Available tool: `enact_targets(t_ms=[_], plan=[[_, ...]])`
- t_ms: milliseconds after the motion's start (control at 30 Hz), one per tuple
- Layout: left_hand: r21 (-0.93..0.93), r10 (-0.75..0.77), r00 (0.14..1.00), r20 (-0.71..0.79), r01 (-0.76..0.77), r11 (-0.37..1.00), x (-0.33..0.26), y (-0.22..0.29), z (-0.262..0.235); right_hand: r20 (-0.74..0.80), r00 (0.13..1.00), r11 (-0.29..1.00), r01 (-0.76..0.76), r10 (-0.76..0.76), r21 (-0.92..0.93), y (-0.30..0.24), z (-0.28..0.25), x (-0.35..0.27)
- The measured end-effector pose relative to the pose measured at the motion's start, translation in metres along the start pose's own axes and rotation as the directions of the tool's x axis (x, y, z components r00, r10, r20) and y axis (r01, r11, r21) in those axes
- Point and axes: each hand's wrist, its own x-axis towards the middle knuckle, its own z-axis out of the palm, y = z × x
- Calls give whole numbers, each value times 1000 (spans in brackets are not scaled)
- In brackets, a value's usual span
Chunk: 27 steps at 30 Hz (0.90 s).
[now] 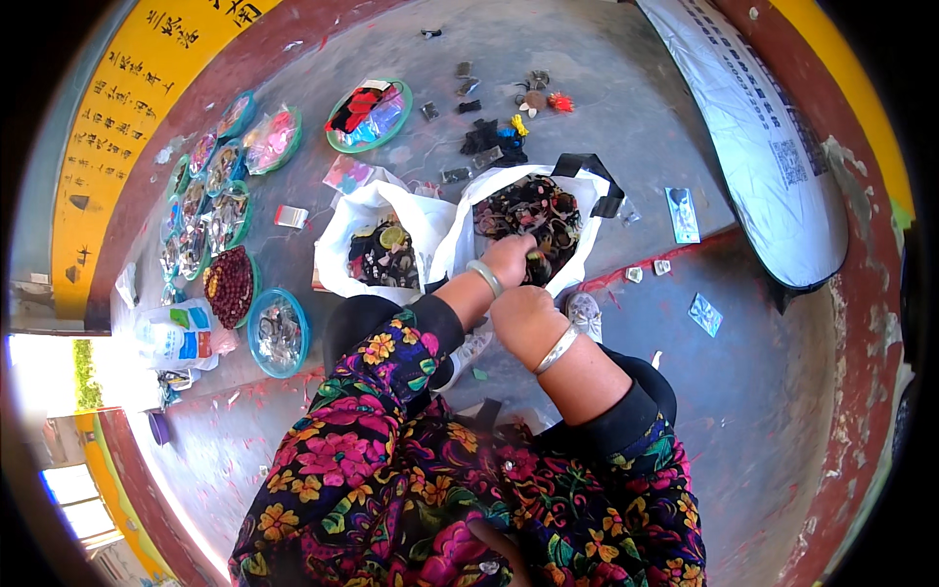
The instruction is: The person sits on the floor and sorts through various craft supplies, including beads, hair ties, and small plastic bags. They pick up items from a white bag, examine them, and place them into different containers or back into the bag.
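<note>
My left hand [510,258] is curled closed at the near part of a white bag [455,240] filled with a jumble of small dark and coloured pieces [533,205]. Close beside it, my right hand [526,315] is closed too, at the bag's near rim. A small dark item [535,266] shows between the two hands; what the fingers hold is hidden. To the left stands a second white bag [335,249] of similar pieces, a yellow-green round one [392,238] on top. A black strap [592,176] loops over the right bag's far edge.
Several basins and trays of small goods stand at the left, among them a blue basin [279,333] and dark red beads [231,286]. A green tray [370,115] lies farther back. Black bundles [484,137] sit beyond the bags. A large silvery panel [763,137] lies right.
</note>
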Motion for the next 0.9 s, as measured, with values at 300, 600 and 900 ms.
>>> enact_targets(t_ms=[300,600,900], plan=[[510,-190,913,360,-22,860,-50,-5,-25,22,999,998,48,-47,-33,-2,5,-6],[392,-193,878,438,6,920,-26,1,-74,212,973,969,-33,87,-245,8,0,-27],[109,63,894,443,-123,986,-12,4,-25,144,982,967,-89,126,-237,27,-11,-24]])
